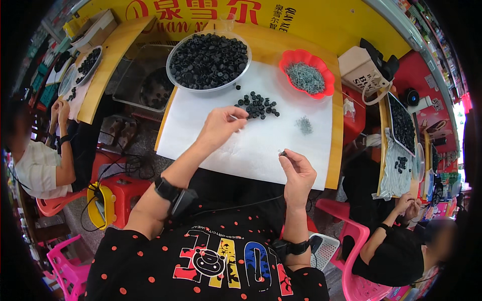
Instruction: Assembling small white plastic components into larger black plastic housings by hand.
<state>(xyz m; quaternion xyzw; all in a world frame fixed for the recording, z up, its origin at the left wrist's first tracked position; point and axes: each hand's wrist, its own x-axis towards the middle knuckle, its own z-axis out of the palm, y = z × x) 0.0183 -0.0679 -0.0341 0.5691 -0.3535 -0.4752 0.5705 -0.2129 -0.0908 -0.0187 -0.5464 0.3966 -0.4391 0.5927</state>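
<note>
Pinching seemingly rubber piece, right fingers closed, left fingers parted, knobbly black pile

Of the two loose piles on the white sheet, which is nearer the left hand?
The pile of black parts, close by the left hand's fingertips; the other, a smaller pile of grey bits, lies farther right, away from it.

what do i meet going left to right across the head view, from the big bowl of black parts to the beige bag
Big bowl of black parts, loose pile of black parts, red scalloped bowl, beige bag.
</note>
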